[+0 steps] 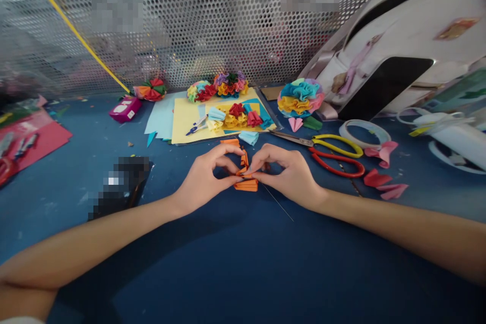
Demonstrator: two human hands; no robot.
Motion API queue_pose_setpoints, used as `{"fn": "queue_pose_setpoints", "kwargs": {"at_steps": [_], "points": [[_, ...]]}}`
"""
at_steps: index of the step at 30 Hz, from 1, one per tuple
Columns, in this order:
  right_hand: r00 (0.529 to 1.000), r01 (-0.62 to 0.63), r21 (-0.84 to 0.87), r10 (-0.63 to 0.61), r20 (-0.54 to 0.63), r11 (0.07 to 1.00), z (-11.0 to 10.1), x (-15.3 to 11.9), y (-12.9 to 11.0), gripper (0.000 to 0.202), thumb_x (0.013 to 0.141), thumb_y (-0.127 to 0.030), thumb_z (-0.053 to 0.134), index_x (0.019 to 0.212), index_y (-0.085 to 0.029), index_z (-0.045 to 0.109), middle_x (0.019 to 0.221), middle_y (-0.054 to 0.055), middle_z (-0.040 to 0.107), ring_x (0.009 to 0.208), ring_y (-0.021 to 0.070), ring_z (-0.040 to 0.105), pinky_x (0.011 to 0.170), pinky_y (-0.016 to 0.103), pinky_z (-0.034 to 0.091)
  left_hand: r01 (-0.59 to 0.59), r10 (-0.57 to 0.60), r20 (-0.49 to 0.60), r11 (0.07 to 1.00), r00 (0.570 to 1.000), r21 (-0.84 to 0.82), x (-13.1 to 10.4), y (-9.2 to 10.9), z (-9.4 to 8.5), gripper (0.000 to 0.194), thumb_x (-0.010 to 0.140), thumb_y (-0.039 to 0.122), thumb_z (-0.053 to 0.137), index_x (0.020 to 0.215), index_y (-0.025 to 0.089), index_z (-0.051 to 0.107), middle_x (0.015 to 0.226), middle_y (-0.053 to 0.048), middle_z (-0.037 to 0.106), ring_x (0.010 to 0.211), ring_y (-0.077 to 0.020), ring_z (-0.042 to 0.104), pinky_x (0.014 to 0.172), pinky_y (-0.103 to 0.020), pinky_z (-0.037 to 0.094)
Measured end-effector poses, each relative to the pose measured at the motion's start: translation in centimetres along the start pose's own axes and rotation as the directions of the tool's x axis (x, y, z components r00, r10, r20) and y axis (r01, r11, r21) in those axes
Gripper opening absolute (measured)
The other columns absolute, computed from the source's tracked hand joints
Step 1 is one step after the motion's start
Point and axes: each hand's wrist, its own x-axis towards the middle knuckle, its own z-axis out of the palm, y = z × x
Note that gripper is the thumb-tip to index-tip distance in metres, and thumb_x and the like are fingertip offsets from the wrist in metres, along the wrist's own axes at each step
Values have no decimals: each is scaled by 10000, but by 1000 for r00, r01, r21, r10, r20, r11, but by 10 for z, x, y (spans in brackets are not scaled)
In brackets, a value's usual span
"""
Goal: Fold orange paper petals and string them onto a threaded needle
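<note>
Folded orange paper [246,185] is pinched between both hands over the blue table. My left hand [208,174] grips it from the left with thumb and fingertips. From the right, my right hand [286,172] closes its thumb and fingers on the same paper, its fingertips near those of the left. A thin thread or wire [279,203] runs from the paper down to the right. More folded orange paper shows just above the fingertips. Beyond the hands, small pleated paper pieces [235,117] in red, yellow and blue lie on yellow sheets [182,124].
Scissors [337,154] with yellow and red handles lie right of my right hand, near a tape roll [364,134] and pink scraps. A dark phone [129,182] lies left. Paper flowers [299,97], a purple box [125,109] and a pale bag [410,25] stand behind.
</note>
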Motion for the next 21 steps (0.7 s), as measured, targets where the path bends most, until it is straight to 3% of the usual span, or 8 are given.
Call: {"fn": "queue_pose_setpoints", "kwargs": {"at_steps": [11,21], "points": [[994,-111,190,105,41,976,1,4,1,126,827,-156,753,794,-183,635,827,11,658,711,122,631,668,262,555,30,-30,5,1000,1000,-3,1,1,1,404,801,110,740,1171,189,598,800,22,740,802,-155,736,851,-281,548],[993,-118,167,113,41,979,2,5,1,121,810,-136,735,762,-191,639,811,7,666,702,124,621,649,261,542,15,-15,4,1000,1000,8,2,3,1,389,792,83,724,1149,179,605,785,26,734,792,-137,724,835,-248,542]]}}
